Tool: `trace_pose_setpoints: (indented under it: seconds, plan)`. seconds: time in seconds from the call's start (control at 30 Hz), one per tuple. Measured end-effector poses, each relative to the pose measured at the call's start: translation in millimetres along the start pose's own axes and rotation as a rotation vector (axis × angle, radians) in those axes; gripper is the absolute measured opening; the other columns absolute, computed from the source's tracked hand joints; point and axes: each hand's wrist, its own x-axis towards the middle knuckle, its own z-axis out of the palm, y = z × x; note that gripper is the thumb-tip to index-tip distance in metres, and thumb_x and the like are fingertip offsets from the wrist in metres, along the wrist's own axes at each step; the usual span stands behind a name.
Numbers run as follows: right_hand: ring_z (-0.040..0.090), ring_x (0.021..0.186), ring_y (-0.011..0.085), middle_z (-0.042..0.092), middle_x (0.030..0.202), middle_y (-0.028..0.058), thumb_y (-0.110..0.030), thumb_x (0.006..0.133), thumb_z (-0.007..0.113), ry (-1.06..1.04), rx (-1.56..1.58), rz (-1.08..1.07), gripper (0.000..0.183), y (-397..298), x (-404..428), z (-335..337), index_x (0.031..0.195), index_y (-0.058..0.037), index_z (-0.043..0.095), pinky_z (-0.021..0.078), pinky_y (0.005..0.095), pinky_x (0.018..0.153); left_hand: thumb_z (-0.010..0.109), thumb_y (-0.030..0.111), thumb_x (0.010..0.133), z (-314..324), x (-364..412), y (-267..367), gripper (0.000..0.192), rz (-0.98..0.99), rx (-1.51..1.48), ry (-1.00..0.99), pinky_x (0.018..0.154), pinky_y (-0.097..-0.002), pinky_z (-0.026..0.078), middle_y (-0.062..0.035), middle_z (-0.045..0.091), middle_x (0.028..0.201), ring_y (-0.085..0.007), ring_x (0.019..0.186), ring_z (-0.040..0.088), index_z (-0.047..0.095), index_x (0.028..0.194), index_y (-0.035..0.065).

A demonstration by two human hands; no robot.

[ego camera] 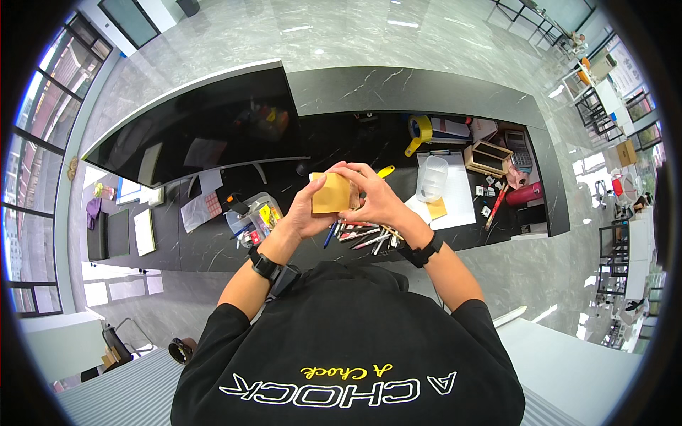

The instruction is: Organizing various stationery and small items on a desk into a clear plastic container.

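A pad of yellow sticky notes (329,196) is held up over the desk in front of my chest. My left hand (301,215) grips it from the left, with the thumb along its upper left edge. Fingers of my right hand (381,199) curl round its right side, where a small brownish part shows; what that is I cannot tell. Below both hands lies a loose heap of pens and pencils (367,237). To the left stands a clear plastic box (269,199) with small stationery in it. A yellow handle (386,171) shows just beyond my right hand.
A large monitor (213,122) stands at the far left. On the right are a clipboard with white paper (459,199), a clear plastic container (432,178), a yellow tape roll (420,129), a wooden box (486,158) and a red cylinder (523,195). A raised ledge (415,90) runs along the back.
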Motion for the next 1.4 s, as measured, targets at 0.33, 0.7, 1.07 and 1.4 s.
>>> trace_pose_setpoints:
  seconds: [0.33, 0.7, 1.07, 1.4]
  plan:
    - [0.057, 0.112, 0.0282, 0.057, 0.122, 0.0134, -0.017, 0.061, 0.081, -0.058, -0.084, -0.025, 0.073, 6, -5, -5, 0.128, -0.0059, 0.053, 0.0498, 0.0368, 0.091, 0.068, 0.011, 0.082, -17, -2, -5, 0.06, -0.081, 0.231, 0.181, 0.091, -0.0462, 0.054, -0.0118, 0.055, 0.124, -0.0282, 0.114, 0.058, 0.042, 0.135, 0.0085]
    - [0.064, 0.082, 0.0129, 0.068, 0.09, 0.0072, -0.014, 0.071, 0.08, -0.406, 0.228, 0.285, 0.041, 36, -3, 28, 0.106, 0.0001, 0.063, 0.0527, 0.0285, 0.077, 0.075, 0.013, 0.083, -52, -48, -35, 0.055, -0.076, 0.398, 0.266, 0.091, -0.0416, 0.055, -0.012, 0.055, 0.122, -0.0254, 0.107, 0.063, 0.041, 0.125, 0.0052]
    - [0.065, 0.077, 0.013, 0.069, 0.086, 0.0067, -0.017, 0.069, 0.081, -0.64, 0.311, 0.357, 0.037, 48, 12, 127, 0.098, 0.0018, 0.065, 0.0525, 0.0284, 0.073, 0.064, 0.016, 0.092, -97, -135, -53, 0.038, 0.152, 0.757, 0.659, 0.089, -0.0336, 0.051, -0.0079, 0.062, 0.114, -0.0148, 0.102, 0.06, 0.051, 0.124, 0.0004]
    - [0.065, 0.078, 0.0122, 0.068, 0.092, 0.0063, -0.014, 0.078, 0.078, -0.361, 0.605, 0.703, 0.037, 21, 29, 207, 0.108, 0.0003, 0.064, 0.0539, 0.028, 0.072, 0.057, 0.016, 0.097, -167, -174, -7, 0.04, 0.098, 0.294, 0.548, 0.092, -0.0403, 0.052, -0.0079, 0.061, 0.121, -0.0209, 0.11, 0.061, 0.047, 0.134, 0.0054]
